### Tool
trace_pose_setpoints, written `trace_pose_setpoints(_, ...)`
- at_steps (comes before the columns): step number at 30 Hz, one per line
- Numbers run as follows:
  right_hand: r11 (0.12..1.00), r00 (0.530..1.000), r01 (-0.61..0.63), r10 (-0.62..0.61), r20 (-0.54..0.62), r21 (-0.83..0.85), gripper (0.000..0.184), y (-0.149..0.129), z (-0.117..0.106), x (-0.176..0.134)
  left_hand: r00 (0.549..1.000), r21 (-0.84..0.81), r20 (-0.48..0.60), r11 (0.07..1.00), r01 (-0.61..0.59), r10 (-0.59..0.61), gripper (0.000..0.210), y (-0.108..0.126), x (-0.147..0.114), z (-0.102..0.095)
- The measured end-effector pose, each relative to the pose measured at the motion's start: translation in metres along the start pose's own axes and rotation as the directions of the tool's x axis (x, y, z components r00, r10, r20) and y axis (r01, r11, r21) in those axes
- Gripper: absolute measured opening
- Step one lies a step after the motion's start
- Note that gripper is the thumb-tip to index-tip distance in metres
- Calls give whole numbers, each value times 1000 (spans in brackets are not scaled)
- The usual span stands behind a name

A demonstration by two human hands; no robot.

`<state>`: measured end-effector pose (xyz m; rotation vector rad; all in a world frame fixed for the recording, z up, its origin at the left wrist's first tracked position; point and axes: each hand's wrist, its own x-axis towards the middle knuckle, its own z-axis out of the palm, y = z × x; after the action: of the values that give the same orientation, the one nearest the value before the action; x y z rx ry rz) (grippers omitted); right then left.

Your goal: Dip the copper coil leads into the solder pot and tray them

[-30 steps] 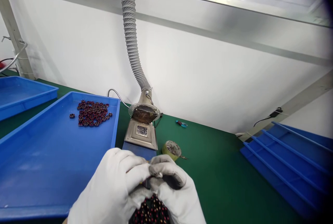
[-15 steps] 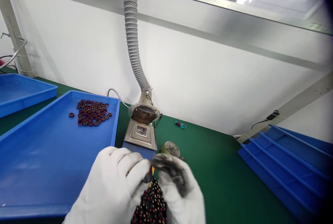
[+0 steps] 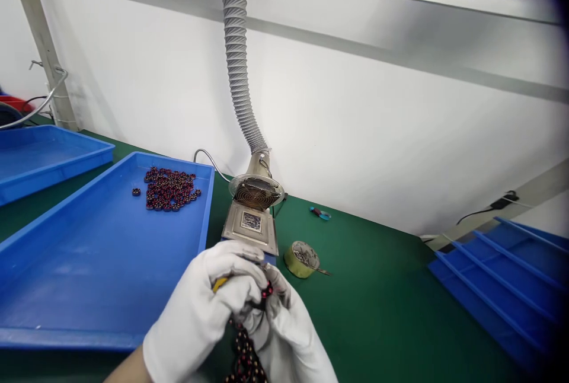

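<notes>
Both my hands wear white gloves with dark, dirty fingertips and meet just in front of the solder pot. My left hand (image 3: 208, 303) is closed in a pinch round a small dark ring-shaped part (image 3: 267, 291) with red and copper spots. A yellow piece (image 3: 220, 283) pokes out between its fingers; the rest of it is hidden. Fingers of my right hand (image 3: 288, 312) are pinched against the same ring part from the right. Below the hands lies a heap of similar dark parts (image 3: 246, 356), partly covered by the gloves.
A blue tray (image 3: 89, 270) holds a pile of dark ring parts (image 3: 169, 188). The metal solder pot (image 3: 249, 226) stands under a grey exhaust hose (image 3: 237, 57). Right of it are a yellow-green tin (image 3: 299, 264) with a thin tool and blue-handled cutters (image 3: 320, 213). Blue trays (image 3: 502, 282) lean at right.
The view has shifted a little, so the bench appears further right. My hands have drawn closer together on the ring part, and the right hand's motion has slowed. The tin is now uncovered.
</notes>
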<state>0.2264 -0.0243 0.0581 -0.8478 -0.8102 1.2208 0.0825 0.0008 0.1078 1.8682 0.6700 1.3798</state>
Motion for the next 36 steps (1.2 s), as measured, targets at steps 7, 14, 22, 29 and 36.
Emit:
trace_pose_setpoints(7, 999, 999, -43, 42, 22, 27, 34, -13, 17, -23, 992, -64, 127, 997, 34, -26, 26, 5, 6, -13)
trace_pose_setpoints(14, 990, 998, -35, 42, -54, 135, 30, -9, 28, -23, 991, -384, -1, 915, 121, -131, 20, -8, 2, 6)
trace_pose_setpoints(22, 924, 988, -144, 151, 8, 355, 25, -4, 28, -24, 959, -246, 88, 927, 282, -268, 33, -2, 4, -8)
trace_pose_setpoints(29, 840, 973, -226, 220, 71, 493, 21, -9, 27, -25, 945, -392, -124, 890, 234, -303, 20, -1, 4, 0)
trace_pose_setpoints(36, 784, 960, -275, 197, 197, 556, 16, -15, 31, -20, 991, 45, 56, 991, 122, -125, 51, 3, 0, -6)
